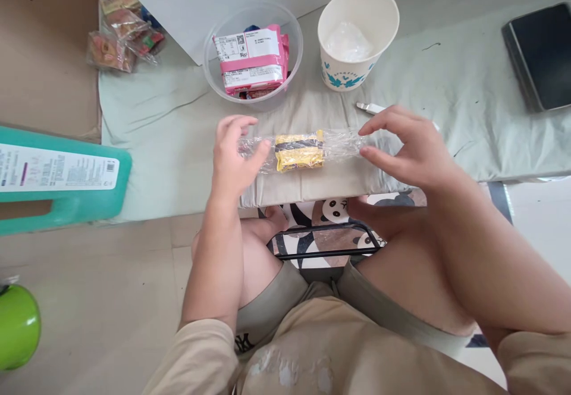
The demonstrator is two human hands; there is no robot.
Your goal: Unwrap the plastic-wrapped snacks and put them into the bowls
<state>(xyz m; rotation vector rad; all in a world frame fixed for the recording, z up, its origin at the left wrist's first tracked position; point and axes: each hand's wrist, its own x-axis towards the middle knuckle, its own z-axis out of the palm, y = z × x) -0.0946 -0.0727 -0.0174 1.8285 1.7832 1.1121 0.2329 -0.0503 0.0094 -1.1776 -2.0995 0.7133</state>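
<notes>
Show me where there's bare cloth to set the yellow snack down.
Free: the cloth between the paper cup and the dark tablet, and the patch left of the left hand, below the clear bowl, toward the teal box. Crowded: the centre, where both hands, right hand included, flank the wrapped yellow snack.

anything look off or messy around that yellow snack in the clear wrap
Nothing is spilled or broken. The yellow snack lies flat between the left hand and right hand, its clear wrap twisted out at both ends. The pink packets sit crammed, tilted, in the clear bowl.
</notes>
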